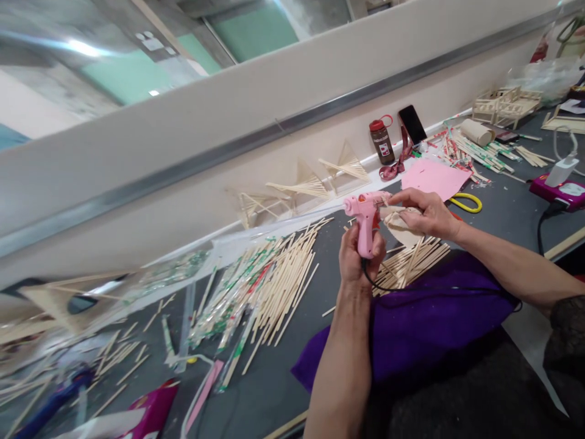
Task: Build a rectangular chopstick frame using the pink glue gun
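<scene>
My left hand (359,256) is wrapped round the handle of a pink glue gun (365,216), with a clear glue stick poking out of its left end. At the gun's right end, my right hand (427,213) pinches a crumpled beige cloth (404,227) against the nozzle area. A black cord runs from the gun's handle across a purple cloth (434,317) at the table's front edge. Beneath the hands lies a pile of thin wooden sticks (411,265) on the dark table.
More wooden sticks (287,277) and wrapped sticks (233,280) spread to the left. Behind stand a bottle (382,143) and a phone (412,125). Pink paper (434,177), yellow-handled scissors (470,203) and a purple power strip (560,190) lie right. Stick models (507,105) stand by the wall.
</scene>
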`<action>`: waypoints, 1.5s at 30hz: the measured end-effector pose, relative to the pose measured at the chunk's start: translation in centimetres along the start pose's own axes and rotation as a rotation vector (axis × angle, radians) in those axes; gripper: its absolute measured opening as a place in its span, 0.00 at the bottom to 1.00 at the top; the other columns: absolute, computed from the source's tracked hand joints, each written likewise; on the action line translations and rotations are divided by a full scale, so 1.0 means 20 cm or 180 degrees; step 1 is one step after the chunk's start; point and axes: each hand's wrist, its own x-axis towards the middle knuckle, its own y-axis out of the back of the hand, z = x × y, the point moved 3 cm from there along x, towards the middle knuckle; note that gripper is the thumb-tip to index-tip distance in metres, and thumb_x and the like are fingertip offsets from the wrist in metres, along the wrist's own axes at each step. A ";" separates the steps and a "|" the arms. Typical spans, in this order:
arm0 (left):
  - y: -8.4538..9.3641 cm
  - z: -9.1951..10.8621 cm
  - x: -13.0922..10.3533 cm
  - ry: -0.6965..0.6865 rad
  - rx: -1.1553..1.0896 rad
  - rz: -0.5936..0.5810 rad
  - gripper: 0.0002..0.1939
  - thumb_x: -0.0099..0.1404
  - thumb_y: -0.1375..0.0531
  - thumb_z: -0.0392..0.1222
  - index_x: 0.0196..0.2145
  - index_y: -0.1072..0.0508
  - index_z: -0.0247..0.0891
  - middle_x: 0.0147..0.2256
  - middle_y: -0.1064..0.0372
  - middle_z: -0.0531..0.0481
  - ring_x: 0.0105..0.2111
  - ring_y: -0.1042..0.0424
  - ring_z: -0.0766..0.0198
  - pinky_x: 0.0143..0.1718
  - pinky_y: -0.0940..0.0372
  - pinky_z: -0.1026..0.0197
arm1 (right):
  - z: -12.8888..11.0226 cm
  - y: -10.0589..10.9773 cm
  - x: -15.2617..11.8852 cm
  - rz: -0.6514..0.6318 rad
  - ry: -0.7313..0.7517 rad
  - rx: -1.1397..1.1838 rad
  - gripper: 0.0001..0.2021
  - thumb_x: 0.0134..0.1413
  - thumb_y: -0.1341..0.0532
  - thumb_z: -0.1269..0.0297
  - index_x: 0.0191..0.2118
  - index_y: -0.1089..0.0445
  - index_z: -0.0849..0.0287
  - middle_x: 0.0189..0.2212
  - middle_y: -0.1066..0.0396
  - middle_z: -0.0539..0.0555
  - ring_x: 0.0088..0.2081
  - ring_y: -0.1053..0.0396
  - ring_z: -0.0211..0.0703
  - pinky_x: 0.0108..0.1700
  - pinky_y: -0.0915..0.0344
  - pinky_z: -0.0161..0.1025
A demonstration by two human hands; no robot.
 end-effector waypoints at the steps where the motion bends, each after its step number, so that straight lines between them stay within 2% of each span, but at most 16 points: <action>1: 0.00 0.00 0.00 0.0002 0.0007 0.0027 0.25 0.49 0.30 0.62 0.26 0.29 0.37 0.12 0.42 0.58 0.11 0.49 0.74 0.10 0.54 0.70 | 0.01 0.00 0.00 0.0041 -0.0042 0.0052 0.17 0.51 0.41 0.62 0.45 0.24 0.60 0.29 0.27 0.49 0.28 0.35 0.35 0.33 0.36 0.36; 5: 0.01 0.00 -0.01 -0.0059 0.0136 0.0321 0.23 0.47 0.28 0.56 0.34 0.25 0.36 0.17 0.34 0.55 0.15 0.40 0.72 0.13 0.49 0.70 | 0.03 0.00 0.02 0.0007 -0.0126 0.0204 0.16 0.50 0.40 0.62 0.43 0.23 0.62 0.34 0.24 0.53 0.34 0.30 0.38 0.39 0.32 0.37; 9: 0.02 -0.01 0.00 -0.0373 0.0445 0.0571 0.26 0.43 0.25 0.54 0.34 0.27 0.38 0.22 0.29 0.54 0.19 0.35 0.71 0.18 0.44 0.69 | 0.06 -0.01 0.02 -0.0080 -0.0375 0.0180 0.16 0.50 0.39 0.60 0.42 0.21 0.62 0.36 0.23 0.55 0.37 0.29 0.41 0.41 0.31 0.40; 11: 0.01 -0.01 0.00 -0.0462 0.0556 0.0612 0.28 0.41 0.24 0.53 0.36 0.27 0.38 0.24 0.29 0.55 0.21 0.34 0.72 0.21 0.42 0.69 | 0.07 -0.02 0.02 -0.0148 -0.0449 0.0201 0.16 0.51 0.38 0.59 0.42 0.21 0.62 0.36 0.23 0.55 0.36 0.29 0.41 0.39 0.32 0.39; 16: 0.02 -0.01 0.00 -0.0507 0.0791 0.0861 0.31 0.38 0.23 0.49 0.40 0.26 0.40 0.28 0.27 0.55 0.24 0.32 0.70 0.26 0.39 0.67 | 0.05 -0.03 0.01 -0.0316 -0.0725 0.0275 0.15 0.51 0.39 0.59 0.41 0.21 0.62 0.28 0.26 0.51 0.27 0.35 0.34 0.28 0.39 0.33; 20: 0.03 -0.01 0.00 -0.0477 0.0808 0.1044 0.25 0.44 0.25 0.51 0.37 0.25 0.38 0.24 0.29 0.56 0.22 0.33 0.70 0.24 0.42 0.67 | 0.02 -0.04 0.00 -0.0400 -0.0993 0.0204 0.14 0.51 0.40 0.60 0.39 0.21 0.60 0.25 0.28 0.49 0.25 0.38 0.33 0.26 0.41 0.32; 23: 0.04 -0.02 0.02 -0.0428 0.0626 0.1121 0.21 0.47 0.28 0.53 0.33 0.26 0.37 0.23 0.29 0.55 0.21 0.32 0.70 0.23 0.42 0.68 | 0.00 -0.03 0.01 -0.0420 -0.0747 0.0064 0.12 0.49 0.40 0.64 0.36 0.21 0.61 0.26 0.27 0.50 0.26 0.36 0.34 0.28 0.40 0.32; 27: 0.05 -0.01 0.03 -0.0311 0.0325 0.1220 0.19 0.46 0.28 0.48 0.31 0.28 0.37 0.22 0.30 0.56 0.20 0.31 0.69 0.22 0.41 0.68 | 0.00 -0.03 0.03 -0.0382 -0.0487 0.0008 0.11 0.47 0.41 0.65 0.33 0.22 0.61 0.28 0.25 0.51 0.29 0.34 0.36 0.31 0.38 0.34; 32: 0.06 0.00 0.03 -0.0307 0.0173 0.1391 0.20 0.44 0.27 0.44 0.32 0.29 0.36 0.21 0.30 0.58 0.19 0.32 0.71 0.21 0.41 0.69 | -0.02 -0.03 0.00 -0.0622 -0.0302 0.0016 0.13 0.50 0.43 0.65 0.37 0.22 0.62 0.26 0.28 0.50 0.26 0.37 0.34 0.28 0.41 0.33; 35: 0.06 0.00 0.03 -0.0330 0.0216 0.1420 0.19 0.44 0.28 0.44 0.31 0.30 0.37 0.19 0.33 0.60 0.16 0.36 0.73 0.19 0.44 0.69 | -0.03 -0.04 -0.03 -0.0947 0.0165 -0.0137 0.18 0.52 0.44 0.65 0.46 0.23 0.60 0.20 0.33 0.45 0.22 0.43 0.32 0.26 0.44 0.32; 39: 0.06 -0.01 0.03 -0.0417 0.0357 0.1279 0.20 0.43 0.28 0.47 0.30 0.31 0.37 0.19 0.32 0.58 0.16 0.36 0.70 0.19 0.42 0.67 | -0.04 -0.09 -0.06 -0.1392 0.0992 -0.0707 0.21 0.53 0.45 0.67 0.51 0.24 0.55 0.27 0.26 0.48 0.26 0.37 0.33 0.31 0.41 0.34; 42: 0.05 -0.01 0.03 -0.0489 0.0440 0.1231 0.20 0.43 0.28 0.48 0.30 0.31 0.37 0.20 0.31 0.57 0.17 0.35 0.70 0.21 0.41 0.66 | -0.03 -0.10 -0.08 -0.1428 0.1344 -0.1178 0.21 0.56 0.46 0.68 0.53 0.24 0.53 0.28 0.25 0.49 0.28 0.36 0.35 0.31 0.43 0.35; 45: 0.05 -0.01 0.03 -0.0549 0.0480 0.1184 0.21 0.44 0.28 0.48 0.31 0.31 0.38 0.20 0.30 0.57 0.18 0.35 0.70 0.22 0.42 0.67 | -0.02 -0.10 -0.08 -0.1323 0.1624 -0.1327 0.21 0.58 0.46 0.68 0.54 0.26 0.52 0.27 0.27 0.48 0.27 0.37 0.36 0.30 0.45 0.35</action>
